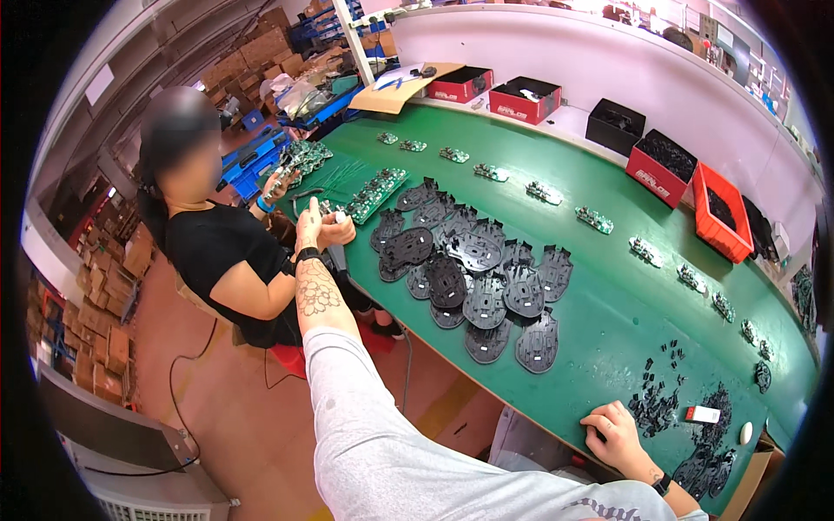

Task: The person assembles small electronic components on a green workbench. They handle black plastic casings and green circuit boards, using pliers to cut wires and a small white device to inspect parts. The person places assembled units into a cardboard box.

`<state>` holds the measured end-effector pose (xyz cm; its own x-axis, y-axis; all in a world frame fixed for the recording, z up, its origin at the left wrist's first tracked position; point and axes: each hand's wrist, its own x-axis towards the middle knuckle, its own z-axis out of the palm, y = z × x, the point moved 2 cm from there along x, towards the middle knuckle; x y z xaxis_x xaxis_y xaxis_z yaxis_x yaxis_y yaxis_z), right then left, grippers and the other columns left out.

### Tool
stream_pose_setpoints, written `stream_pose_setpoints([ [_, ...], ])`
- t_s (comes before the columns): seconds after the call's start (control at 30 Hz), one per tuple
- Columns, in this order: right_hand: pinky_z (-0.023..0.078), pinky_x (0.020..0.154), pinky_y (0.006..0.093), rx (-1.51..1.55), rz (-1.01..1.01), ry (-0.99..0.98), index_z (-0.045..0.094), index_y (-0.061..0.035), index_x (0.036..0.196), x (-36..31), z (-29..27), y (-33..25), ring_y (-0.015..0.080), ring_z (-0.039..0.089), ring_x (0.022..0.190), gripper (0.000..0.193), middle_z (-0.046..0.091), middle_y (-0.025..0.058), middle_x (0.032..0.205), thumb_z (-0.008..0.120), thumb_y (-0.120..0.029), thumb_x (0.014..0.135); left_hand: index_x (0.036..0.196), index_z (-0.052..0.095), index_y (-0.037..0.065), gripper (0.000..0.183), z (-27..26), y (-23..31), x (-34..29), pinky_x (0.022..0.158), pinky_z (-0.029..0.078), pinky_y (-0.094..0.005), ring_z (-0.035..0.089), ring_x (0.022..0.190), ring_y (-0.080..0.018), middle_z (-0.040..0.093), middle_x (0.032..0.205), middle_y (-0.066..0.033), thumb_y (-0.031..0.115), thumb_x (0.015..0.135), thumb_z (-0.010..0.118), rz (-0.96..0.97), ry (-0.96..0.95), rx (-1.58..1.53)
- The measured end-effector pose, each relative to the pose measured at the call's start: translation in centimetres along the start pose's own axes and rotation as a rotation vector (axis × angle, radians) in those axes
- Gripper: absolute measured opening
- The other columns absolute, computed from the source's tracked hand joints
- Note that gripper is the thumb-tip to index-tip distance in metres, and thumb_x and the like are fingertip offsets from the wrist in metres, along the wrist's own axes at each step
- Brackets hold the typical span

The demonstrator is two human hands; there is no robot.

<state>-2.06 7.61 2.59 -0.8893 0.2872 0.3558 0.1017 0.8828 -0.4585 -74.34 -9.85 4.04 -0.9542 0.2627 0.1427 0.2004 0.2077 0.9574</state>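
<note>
Along the back of the green table [599,308], a row of containers stands by the pale partition [556,48]. The farthest red box [447,90] holds dark contents, too small to tell; the next red box [519,108] has something white among dark things. A black box [603,139] follows, its dark contents hard to make out. The nearest red box [653,176] is filled with small black parts, and the orange crate [728,241] beside it holds more black pieces. In front of them, small green circuit boards [544,192] lie spaced out in a curving line.

The left hand [308,227] reaches out to the table's left edge, beside a co-worker [234,260] and near the panel of circuit boards [372,196]. Fingers overlap there around a small white piece, so I cannot tell whether this hand grasps anything. The black shells [473,269] lie in an overlapping pile between the two hands.

The right hand [613,437] rests on the near edge, loosely clenched, just beside the scattered small black pieces [656,408]. Farther right, a small white-and-red box [702,414] lies on more black pieces; its contents are hidden.
</note>
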Motion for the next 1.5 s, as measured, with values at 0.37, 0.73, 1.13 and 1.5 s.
stream_pose_setpoints([
  [0.37,0.046,0.072,0.0402,0.039,0.000,-0.077,0.060,-0.0085,0.091,0.0,-0.8,0.4,0.0293,0.054,0.084,0.021,0.057,0.0080,0.090,0.063,-0.006,0.070,0.072,0.055,0.006,0.037,-0.6,4.2,-6.0,0.059,0.038,-0.0406,0.049,0.065,-0.0264,0.052,0.068,-0.0097,0.032,0.096,0.043,0.740,0.859,0.258],
  [0.73,0.046,0.070,0.0356,0.015,-0.271,0.168,0.061,-0.0084,0.094,-3.7,-1.0,2.0,0.0213,0.056,0.086,0.021,0.058,0.0042,0.089,0.065,-0.014,0.074,0.089,0.062,-0.003,0.032,21.1,13.9,-49.1,0.057,0.050,-0.0306,0.061,0.058,-0.0200,0.066,0.073,-0.0112,0.020,0.096,0.042,1.207,-0.426,-0.205],
  [1.13,0.049,0.083,0.0391,-0.182,0.415,0.024,0.071,-0.0039,0.091,-6.6,-14.8,14.2,0.0299,0.061,0.091,0.018,0.064,0.0100,0.093,0.066,-0.006,0.074,0.096,0.069,0.006,0.025,30.6,17.9,-67.4,0.060,0.052,-0.0305,0.065,0.067,-0.0210,0.066,0.075,-0.0057,0.001,0.072,0.065,1.077,-1.395,-0.422],
  [1.5,0.050,0.073,0.0407,-0.170,0.345,0.175,0.064,-0.0015,0.082,-7.1,-16.2,15.2,0.0334,0.062,0.082,0.010,0.064,0.0139,0.082,0.061,-0.004,0.073,0.100,0.064,0.005,0.027,33.9,20.6,-71.3,0.070,0.052,-0.0362,0.062,0.085,-0.0276,0.062,0.094,-0.0089,0.002,0.074,0.066,1.097,-1.441,-0.289],
])
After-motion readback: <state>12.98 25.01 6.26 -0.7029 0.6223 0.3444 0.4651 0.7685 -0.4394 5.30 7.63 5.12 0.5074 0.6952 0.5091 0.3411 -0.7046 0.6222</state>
